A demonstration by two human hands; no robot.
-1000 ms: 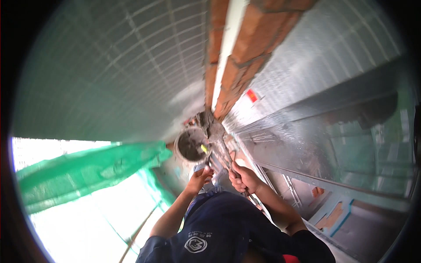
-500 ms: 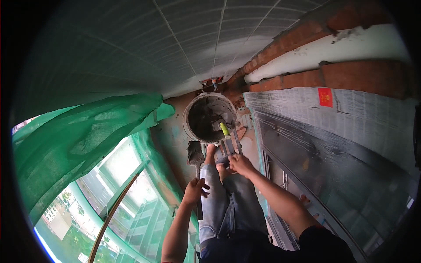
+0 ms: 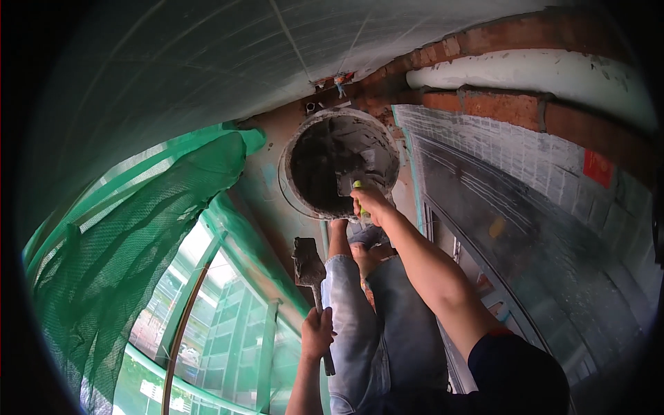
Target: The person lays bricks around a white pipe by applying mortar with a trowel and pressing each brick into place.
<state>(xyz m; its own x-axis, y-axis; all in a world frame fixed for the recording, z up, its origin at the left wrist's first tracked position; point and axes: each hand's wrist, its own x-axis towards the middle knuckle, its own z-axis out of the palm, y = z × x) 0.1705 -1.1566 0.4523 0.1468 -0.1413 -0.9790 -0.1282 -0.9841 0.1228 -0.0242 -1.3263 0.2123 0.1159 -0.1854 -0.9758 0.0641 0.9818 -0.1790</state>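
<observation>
My left hand (image 3: 317, 333) is wrapped around the handle of a small shovel (image 3: 308, 261). Its square, mortar-crusted head points up and away, left of my leg. In front of my feet stands a round bucket (image 3: 290, 162) of wet grey mortar, its rim caked. My right hand (image 3: 372, 204) is over the bucket's near right edge, closed around the yellow-green handle (image 3: 357, 185) of a trowel. The trowel's grey blade (image 3: 346, 184) reaches inside the bucket against the mortar; its far edge is hard to tell apart from the mortar.
Green netting (image 3: 138, 256) drapes over the glazed opening at my left. On the right are a film-covered panel (image 3: 498, 194), a red brick ledge (image 3: 501, 109) and a white pipe (image 3: 532, 72). A tiled wall (image 3: 207, 69) rises beyond the bucket.
My right hand has moved forward from near my foot and taken hold of the trowel handle. The left hand's fingers, loose before, are now closed on the shovel handle. The view has shifted.
</observation>
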